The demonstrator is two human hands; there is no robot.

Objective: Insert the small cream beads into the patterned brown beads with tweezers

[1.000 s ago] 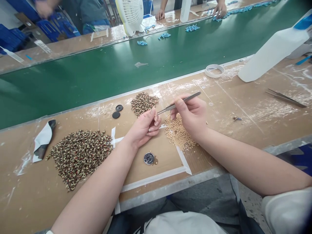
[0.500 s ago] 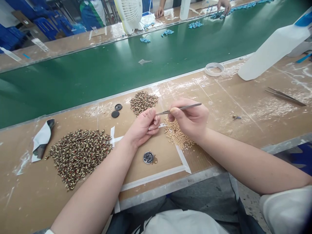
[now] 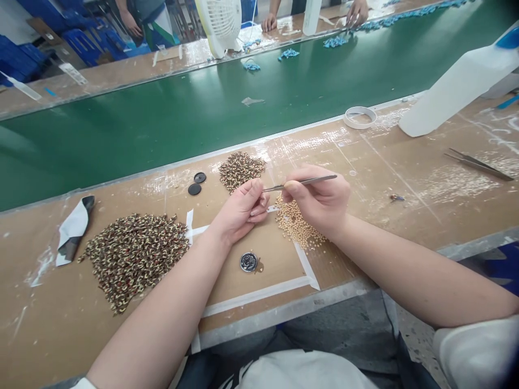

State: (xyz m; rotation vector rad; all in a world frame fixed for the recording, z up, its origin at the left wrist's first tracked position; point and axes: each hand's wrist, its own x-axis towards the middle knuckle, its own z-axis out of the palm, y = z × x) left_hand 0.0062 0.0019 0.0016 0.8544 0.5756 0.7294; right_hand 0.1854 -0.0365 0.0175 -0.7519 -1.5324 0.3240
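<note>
Right hand [image 3: 320, 202]: grip closed on tweezers [image 3: 302, 182], directly above pale bead pile [image 3: 298, 229] on table [image 3: 385, 173]. Tweezers' long axis lay near level, tips pointing left, meeting fingertips of left hand [image 3: 243, 210]. Left grip was pinched shut, fingers curled; anything inside too small to see. Left hand sat just left of bead pile. Forearms angled inward. Silver dish [image 3: 248, 262] lay left of pile, nearer person.

A taped brown workbench [image 3: 405, 178] borders a green conveyor belt [image 3: 182, 119].
</note>
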